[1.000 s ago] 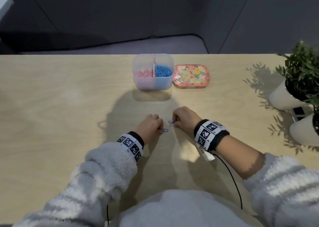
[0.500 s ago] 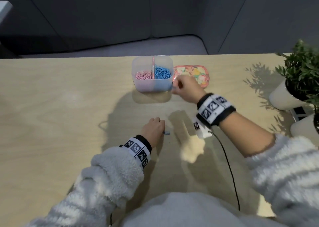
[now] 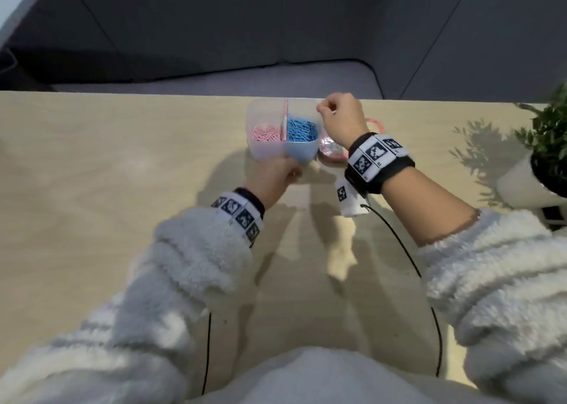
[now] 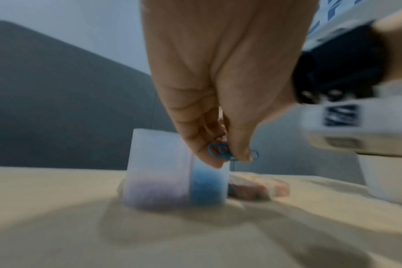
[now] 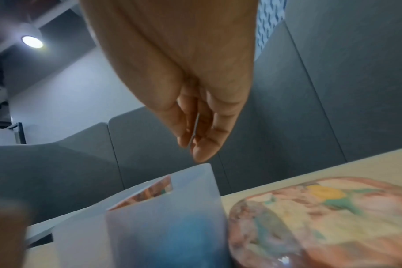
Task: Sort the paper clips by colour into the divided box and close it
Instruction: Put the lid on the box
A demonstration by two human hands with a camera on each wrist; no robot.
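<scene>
The translucent divided box (image 3: 267, 155) stands at the table's far edge, with pink clips (image 3: 265, 133) in its left half and blue clips (image 3: 302, 130) in its right half. Its floral lid (image 3: 329, 152) lies just right of it, partly hidden under my right wrist. My left hand (image 4: 227, 159) pinches a blue paper clip (image 4: 218, 152) just in front of the box (image 4: 163, 172). My right hand (image 3: 320, 109) hovers over the box's right rim. In the right wrist view its thumb and fingers (image 5: 204, 145) pinch a thin clip (image 5: 194, 130) seen edge-on above the box (image 5: 161, 217).
Two white pots with green plants (image 3: 546, 158) stand at the table's right edge. A black cable (image 3: 408, 259) trails from my right wrist across the near table. Beyond the far edge is a dark grey sofa (image 3: 214, 78).
My right hand has carried its clip from the table's middle up over the box's blue side. My left hand has lifted its blue clip and moved forward to the box.
</scene>
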